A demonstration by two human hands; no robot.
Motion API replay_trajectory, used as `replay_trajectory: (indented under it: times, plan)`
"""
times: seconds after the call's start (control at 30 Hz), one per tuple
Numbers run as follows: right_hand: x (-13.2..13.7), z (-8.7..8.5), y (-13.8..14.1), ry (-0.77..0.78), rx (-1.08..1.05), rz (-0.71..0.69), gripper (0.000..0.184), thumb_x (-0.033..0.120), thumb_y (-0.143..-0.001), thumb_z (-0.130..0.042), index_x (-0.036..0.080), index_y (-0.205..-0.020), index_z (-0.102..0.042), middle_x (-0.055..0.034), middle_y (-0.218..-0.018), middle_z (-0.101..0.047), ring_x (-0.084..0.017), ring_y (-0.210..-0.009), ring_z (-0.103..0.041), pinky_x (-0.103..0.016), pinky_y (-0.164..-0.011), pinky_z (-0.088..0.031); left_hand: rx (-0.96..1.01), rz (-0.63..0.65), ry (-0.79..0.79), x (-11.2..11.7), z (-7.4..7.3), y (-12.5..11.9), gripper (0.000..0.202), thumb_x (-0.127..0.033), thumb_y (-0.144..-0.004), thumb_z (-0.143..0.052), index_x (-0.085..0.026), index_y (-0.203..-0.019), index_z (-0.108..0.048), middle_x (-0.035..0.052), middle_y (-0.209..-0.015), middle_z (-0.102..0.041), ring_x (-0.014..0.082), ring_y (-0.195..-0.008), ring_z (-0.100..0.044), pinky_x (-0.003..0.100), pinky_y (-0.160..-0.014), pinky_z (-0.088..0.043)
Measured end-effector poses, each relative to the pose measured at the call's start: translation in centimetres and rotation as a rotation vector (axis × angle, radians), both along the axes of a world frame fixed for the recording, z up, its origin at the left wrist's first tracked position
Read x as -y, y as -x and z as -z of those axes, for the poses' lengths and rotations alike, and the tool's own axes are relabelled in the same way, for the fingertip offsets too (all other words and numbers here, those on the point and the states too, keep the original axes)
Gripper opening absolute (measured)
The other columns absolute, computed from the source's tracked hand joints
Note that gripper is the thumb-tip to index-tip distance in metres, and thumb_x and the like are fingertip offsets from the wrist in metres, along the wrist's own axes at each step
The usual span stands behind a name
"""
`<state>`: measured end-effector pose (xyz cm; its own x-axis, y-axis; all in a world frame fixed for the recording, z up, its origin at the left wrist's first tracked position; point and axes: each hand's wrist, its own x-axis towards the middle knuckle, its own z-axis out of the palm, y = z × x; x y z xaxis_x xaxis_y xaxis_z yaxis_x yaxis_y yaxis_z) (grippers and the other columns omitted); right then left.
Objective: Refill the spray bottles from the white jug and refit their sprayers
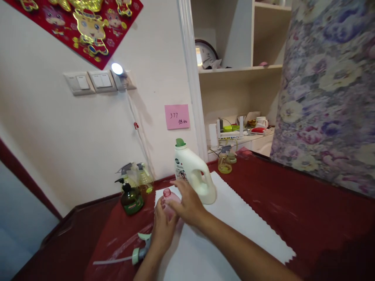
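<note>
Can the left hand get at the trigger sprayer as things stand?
Probably yes: the left hand is around the translucent pink bottle and would likely release that first, but the trigger sprayer lies close by the wrist, mostly uncovered.

I can read "377" handwritten on the pink note (177, 117) stuck to the wall, two Chinese characters scrawled underneath, not clear to me. The clock (207, 54) on the shelf shows a 1 and a 2. The white jug (191, 166) and dark pump bottle (132, 201) carry print too small to read.
</note>
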<state>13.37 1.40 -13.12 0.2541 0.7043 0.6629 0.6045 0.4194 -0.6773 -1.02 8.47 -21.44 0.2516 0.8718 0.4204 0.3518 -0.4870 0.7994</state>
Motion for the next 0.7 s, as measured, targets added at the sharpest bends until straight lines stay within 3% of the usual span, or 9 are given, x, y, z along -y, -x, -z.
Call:
replay_trajectory:
  times: [0.07, 0.2, 0.37, 0.5, 0.7]
  plan:
    - [-0.5, 1.3, 1.3, 0.098, 0.007, -0.060, 0.058, 0.028, -0.079, -0.075, 0.018, -0.134, -0.063, -0.0143, -0.135, -0.068, -0.029, -0.126, -0.062, -0.044, -0.111, -0.049, -0.032, -0.004, -0.008, 0.1, 0.0, 0.0, 0.076, -0.041, -0.079, -0.060, -0.015, -0.147, -0.037, 0.0257, -0.153, -0.048, 0.0394, -0.146, -0.045, 0.058, -0.118, -0.039]
    - [-1.2, 2.6, 1.6, 0.228, -0.021, -0.107, 0.054, 0.023, -0.085, -0.065, 0.018, -0.138, -0.060, -0.0135, -0.135, -0.069, -0.027, -0.126, -0.063, -0.043, -0.112, -0.046, -0.142, -0.040, -0.003, 0.9, -0.6, 0.0, 0.075, -0.034, -0.085, -0.053, -0.011, -0.153, -0.030, 0.0267, -0.156, -0.046, 0.0370, -0.148, -0.044, 0.054, -0.119, -0.038]
    - [-0.8, 1.9, 1.5, 0.313, -0.028, -0.110, 0.059, 0.022, -0.085, -0.063, 0.014, -0.143, -0.057, -0.0169, -0.141, -0.064, -0.028, -0.131, -0.059, -0.040, -0.115, -0.042, -0.338, -0.091, 0.050, 2.2, -2.9, 0.0, 0.074, -0.029, -0.088, -0.052, -0.010, -0.155, -0.028, 0.0263, -0.152, -0.054, 0.0362, -0.137, -0.057, 0.050, -0.114, -0.042]
    - [-0.4, 1.5, 1.8, 0.364, -0.014, -0.102, 0.061, 0.023, -0.087, -0.063, 0.018, -0.147, -0.054, -0.0153, -0.143, -0.062, -0.028, -0.133, -0.058, -0.039, -0.114, -0.043, -0.542, -0.123, 0.113, 2.8, -4.9, 0.4, 0.079, -0.028, -0.089, -0.053, -0.007, -0.158, -0.022, 0.0266, -0.146, -0.061, 0.0354, -0.136, -0.059, 0.044, -0.113, -0.042]
    - [-0.5, 1.2, 1.6, 0.398, 0.002, -0.088, 0.064, 0.026, -0.088, -0.068, 0.016, -0.149, -0.052, -0.0165, -0.146, -0.061, -0.030, -0.135, -0.058, -0.039, -0.113, -0.044, -0.734, -0.100, 0.133, 2.7, -7.1, 0.7, 0.072, -0.031, -0.090, -0.052, -0.005, -0.154, -0.035, 0.0311, -0.134, -0.068, 0.0436, -0.128, -0.065, 0.053, -0.107, -0.044]
